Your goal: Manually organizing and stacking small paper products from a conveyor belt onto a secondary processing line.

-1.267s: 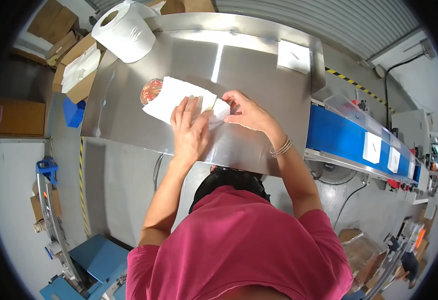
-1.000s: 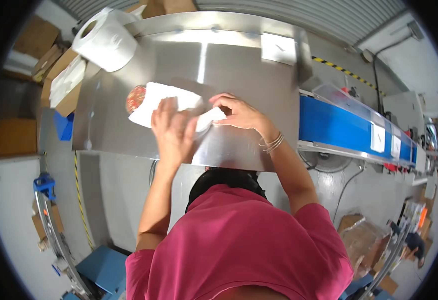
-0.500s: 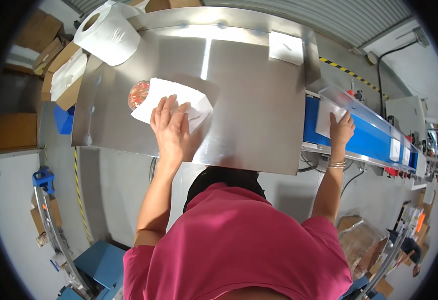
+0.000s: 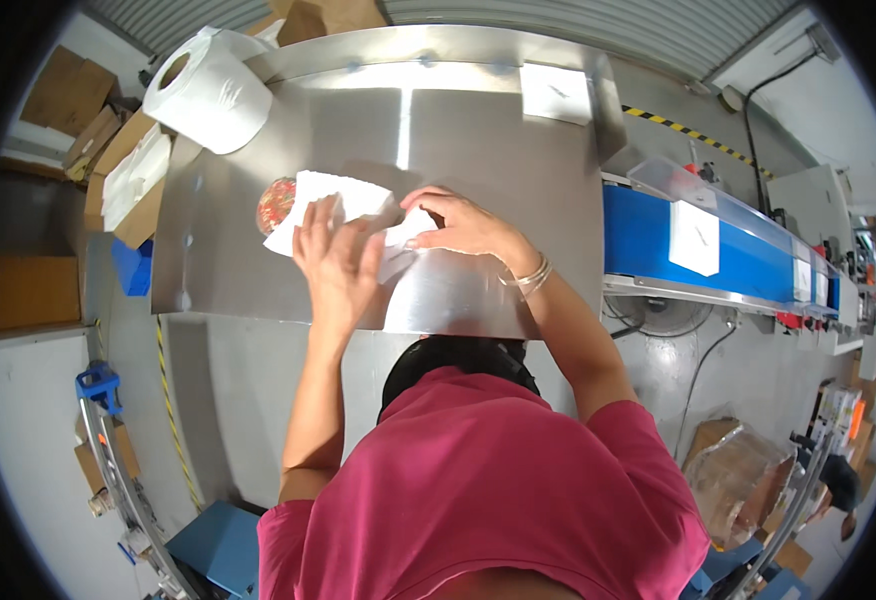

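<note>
A crumpled white paper sheet (image 4: pixel 353 195) lies on the steel table, bunched toward its right side. My left hand (image 4: pixel 336 260) rests on it with the fingers spread and stretched out. From the right, my right hand (image 4: pixel 463 228) reaches in and grips the sheet's right edge between thumb and curled fingers. A round disc with a mottled red pattern (image 4: pixel 275 205) shows at the sheet's left edge, partly covered by it. What lies under the paper is hidden.
A large white paper roll (image 4: pixel 228 100) stands at the table's far left corner. One white square packet (image 4: pixel 556 93) lies at the far right. On the right, a blue conveyor belt (image 4: pixel 643 235) carries a white packet (image 4: pixel 694 238) and smaller-looking ones farther along. Cardboard boxes (image 4: pixel 28 290) stand left.
My right hand has let go of the white packet on the belt and come left to the paper sheet. That packet sits farther right along the belt. My left hand stays on the sheet.
</note>
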The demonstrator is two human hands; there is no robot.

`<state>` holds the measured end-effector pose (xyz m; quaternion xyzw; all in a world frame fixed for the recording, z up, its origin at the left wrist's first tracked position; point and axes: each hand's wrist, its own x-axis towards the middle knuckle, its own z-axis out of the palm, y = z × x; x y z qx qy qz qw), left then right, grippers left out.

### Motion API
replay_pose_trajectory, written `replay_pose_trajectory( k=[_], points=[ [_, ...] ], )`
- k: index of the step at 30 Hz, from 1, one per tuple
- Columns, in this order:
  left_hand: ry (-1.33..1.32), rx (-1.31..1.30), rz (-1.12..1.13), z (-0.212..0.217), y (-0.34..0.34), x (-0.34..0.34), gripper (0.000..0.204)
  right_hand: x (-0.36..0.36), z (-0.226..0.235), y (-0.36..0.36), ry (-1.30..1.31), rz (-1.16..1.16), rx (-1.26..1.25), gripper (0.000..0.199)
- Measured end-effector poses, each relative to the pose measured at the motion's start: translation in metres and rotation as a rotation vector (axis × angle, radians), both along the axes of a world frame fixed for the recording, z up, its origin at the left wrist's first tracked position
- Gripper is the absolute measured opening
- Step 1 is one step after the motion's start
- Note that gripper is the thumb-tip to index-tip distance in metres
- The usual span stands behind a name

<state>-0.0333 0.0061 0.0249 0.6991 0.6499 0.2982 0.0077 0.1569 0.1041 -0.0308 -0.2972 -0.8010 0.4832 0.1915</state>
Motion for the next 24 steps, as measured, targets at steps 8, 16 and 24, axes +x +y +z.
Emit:
replay_pose_trajectory(
  k=[8,16,24],
  points=[
    [0.051,0.036,0.081,-0.011,-0.002,-0.019,0.035,0.171,-0.083,-0.016,0.232,-0.836,-0.136,0.04],
    [-0.06,0.03,0.073,-0.013,0.0,-0.014,0.029,0.238,-0.007,-0.02,-1.095,-1.359,0.534,0.066],
    [-0.1,0.043,0.091,-0.008,0.0,-0.014,0.029,0.036,0.001,-0.002,0.018,-0.353,0.215,0.054]
  ],
)
